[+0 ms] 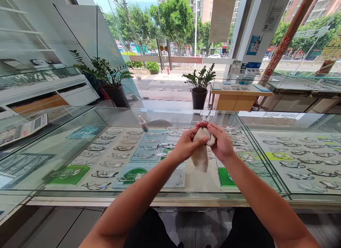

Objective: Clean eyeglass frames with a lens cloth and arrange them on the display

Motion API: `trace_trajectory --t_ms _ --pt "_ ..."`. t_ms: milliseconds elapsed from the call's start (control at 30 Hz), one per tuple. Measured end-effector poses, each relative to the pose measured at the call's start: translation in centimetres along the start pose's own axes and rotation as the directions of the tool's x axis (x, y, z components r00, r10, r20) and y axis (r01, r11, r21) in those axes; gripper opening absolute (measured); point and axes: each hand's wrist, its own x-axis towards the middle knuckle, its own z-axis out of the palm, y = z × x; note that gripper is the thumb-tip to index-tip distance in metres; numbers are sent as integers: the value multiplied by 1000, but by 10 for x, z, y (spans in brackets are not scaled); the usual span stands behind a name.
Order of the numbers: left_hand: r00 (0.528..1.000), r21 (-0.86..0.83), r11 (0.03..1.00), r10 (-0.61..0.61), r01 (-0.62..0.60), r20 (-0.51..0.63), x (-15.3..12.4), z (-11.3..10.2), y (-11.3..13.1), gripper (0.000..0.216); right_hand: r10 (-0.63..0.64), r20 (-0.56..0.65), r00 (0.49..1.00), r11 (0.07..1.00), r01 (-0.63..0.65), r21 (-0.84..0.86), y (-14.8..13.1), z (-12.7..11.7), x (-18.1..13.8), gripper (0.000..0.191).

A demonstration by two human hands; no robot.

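Above the glass counter, my left hand [187,144] is closed on a pale beige cloth [200,160], whose loose end hangs down, blurred. My right hand [221,143] meets it from the other side, its fingers closed around a pair of eyeglasses with the cloth folded about one lens. One round, thin-rimmed lens of the eyeglasses [206,114] sticks up beyond my fingertips; the rest is hidden by cloth and fingers. A small white spray bottle [143,123] stands on the counter to the left of my hands.
The glass display counter [106,195] holds rows of eyeglass frames [105,173] and green cards [69,175]. A calculator [29,129] lies at the left. Beyond the counter stand potted plants [199,95] and a wooden table [234,98] by the window.
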Motion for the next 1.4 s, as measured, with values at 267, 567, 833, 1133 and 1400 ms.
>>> trace_trajectory --t_ms 267,567,833,1133,1400 --pt "991 -60 998 15 -23 -131 1 7 -3 53 -14 65 998 994 21 -103 0 1 -4 31" --pt "995 -158 985 -82 72 -60 5 -1 0 54 -58 250 966 952 130 -279 -11 -19 2 39" --pt "989 -253 959 -142 129 -34 7 -8 4 53 -20 307 952 932 129 -340 -20 -24 6 42" --pt "995 -216 976 -15 -7 -99 6 -6 10 55 -59 233 971 934 136 -331 -17 -29 10 44" --pt "984 57 986 162 -158 -72 5 -5 5 37 -126 206 970 919 192 -345 -16 -29 11 45"
